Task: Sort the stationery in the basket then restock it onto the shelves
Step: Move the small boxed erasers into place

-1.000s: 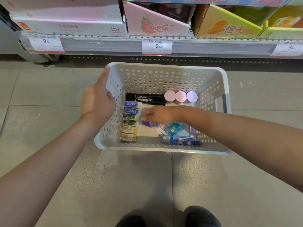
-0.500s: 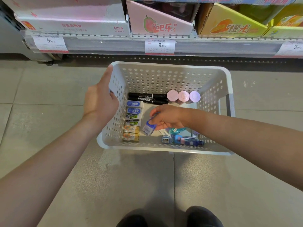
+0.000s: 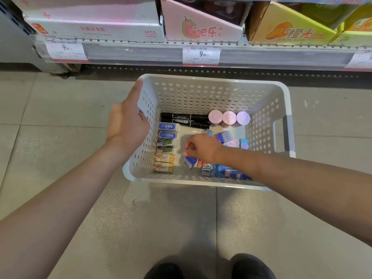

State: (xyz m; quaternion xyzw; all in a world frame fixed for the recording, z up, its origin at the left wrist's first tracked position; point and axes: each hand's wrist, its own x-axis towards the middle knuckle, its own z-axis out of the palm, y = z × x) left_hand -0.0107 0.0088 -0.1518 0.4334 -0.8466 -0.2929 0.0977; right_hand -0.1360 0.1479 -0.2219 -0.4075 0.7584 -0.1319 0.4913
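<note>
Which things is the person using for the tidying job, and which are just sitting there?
For the job:
basket
blue item held by right hand
erasers
black markers
pastel round tubs
left hand gripping the basket

Just there:
pink box
yellow box
price tags

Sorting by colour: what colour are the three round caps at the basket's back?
Two round caps are pink, the right one lilac; head view.

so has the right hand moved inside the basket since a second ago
Yes. The right hand, pinching a small blue item, has drawn back from the black markers toward the near wall of the basket.
</note>
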